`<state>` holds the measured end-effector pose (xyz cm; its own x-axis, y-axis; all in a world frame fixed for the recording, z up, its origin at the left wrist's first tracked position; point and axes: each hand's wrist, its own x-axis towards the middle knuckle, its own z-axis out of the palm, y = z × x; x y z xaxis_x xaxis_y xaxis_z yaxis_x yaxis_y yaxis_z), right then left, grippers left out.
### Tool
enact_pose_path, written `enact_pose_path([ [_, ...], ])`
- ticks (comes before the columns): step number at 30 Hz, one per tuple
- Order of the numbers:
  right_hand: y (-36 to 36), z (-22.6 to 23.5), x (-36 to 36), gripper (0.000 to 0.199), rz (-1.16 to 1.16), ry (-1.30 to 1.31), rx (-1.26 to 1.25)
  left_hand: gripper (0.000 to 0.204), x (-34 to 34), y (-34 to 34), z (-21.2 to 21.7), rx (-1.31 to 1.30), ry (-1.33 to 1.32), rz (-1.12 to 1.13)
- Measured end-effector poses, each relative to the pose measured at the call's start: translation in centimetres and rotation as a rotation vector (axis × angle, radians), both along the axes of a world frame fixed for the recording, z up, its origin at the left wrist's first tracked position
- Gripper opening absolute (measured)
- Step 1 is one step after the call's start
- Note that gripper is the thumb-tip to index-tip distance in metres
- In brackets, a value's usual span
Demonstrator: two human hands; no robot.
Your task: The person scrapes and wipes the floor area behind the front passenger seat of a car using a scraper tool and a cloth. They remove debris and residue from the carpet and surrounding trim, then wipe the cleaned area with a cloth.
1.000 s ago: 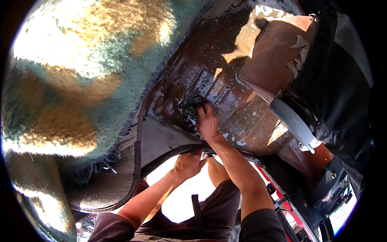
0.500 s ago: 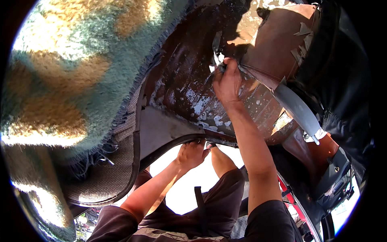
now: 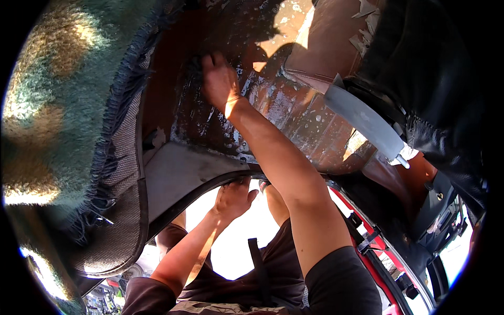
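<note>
My right hand (image 3: pixel 219 81) reaches far forward onto a wet brown vehicle floor (image 3: pixel 294 115) streaked with white suds. Its fingers are closed around a dark scrubbing pad or cloth (image 3: pixel 195 67), mostly hidden and in shadow, pressed to the floor's left part. Lower down, my left hand (image 3: pixel 233 200) grips the black-edged door sill (image 3: pixel 191 198), fingertips tucked at the trim and thumb apart. Between the sill and the floor's near left corner lies a grey panel (image 3: pixel 186 165).
A fringed green and tan fleece cover (image 3: pixel 47 121) hangs over a woven seat (image 3: pixel 113 231) at left. To the right are a brown padded panel (image 3: pixel 331 42), a curved grey strip (image 3: pixel 362 118) and a black leather-like cover (image 3: pixel 425 79). Red door framing (image 3: pixel 380 275) stands lower right.
My right hand has moved left and slightly farther across the floor with the dark thing in it. The view has shifted, while my left hand stays at the sill.
</note>
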<state>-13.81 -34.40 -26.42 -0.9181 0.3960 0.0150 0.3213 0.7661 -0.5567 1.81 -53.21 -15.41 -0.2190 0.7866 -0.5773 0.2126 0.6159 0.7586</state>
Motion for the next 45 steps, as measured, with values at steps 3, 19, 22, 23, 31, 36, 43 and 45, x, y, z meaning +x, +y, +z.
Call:
enact_pose_path([
  [3, 4.0, 1.6, 0.5, 0.041, -0.299, 0.033, -0.015, 0.052, 0.0, 0.2, 0.1, 0.038, 0.042, -0.024],
  [19, 15.1, -0.8, 37.5, 0.03, -1.441, 0.245, -0.334, 0.042, 0.4, 0.0, 0.2, -0.004, -0.011, -0.024],
  [22, 14.8, -5.0, 31.2, 0.031, -1.144, 0.258, -0.185, 0.042, 0.1, 0.2, 0.4, -0.014, -0.017, -0.051],
  [23, 13.7, -6.8, 28.1, 0.032, -1.04, 0.287, -0.129, 0.042, 0.1, 0.5, 0.5, -0.027, -0.037, -0.073],
  [31, 1.2, 1.4, 7.3, 0.032, -0.623, 0.017, -0.152, 0.043, 0.3, 0.2, 0.0, -0.018, -0.027, -0.048],
  [36, 2.7, 2.5, 21.0, 0.027, -0.734, 0.088, -0.142, 0.043, 0.2, 0.0, 0.3, -0.045, -0.042, -0.027],
  [43, 3.1, 3.3, 35.6, 0.027, -1.019, -0.408, -0.145, 0.044, 0.6, -0.5, 0.2, -0.004, -0.017, -0.02],
  [45, 1.3, 1.2, 33.0, 0.029, -0.924, -0.355, -0.143, 0.045, 0.0, 0.2, -0.2, 0.006, -0.015, -0.014],
])
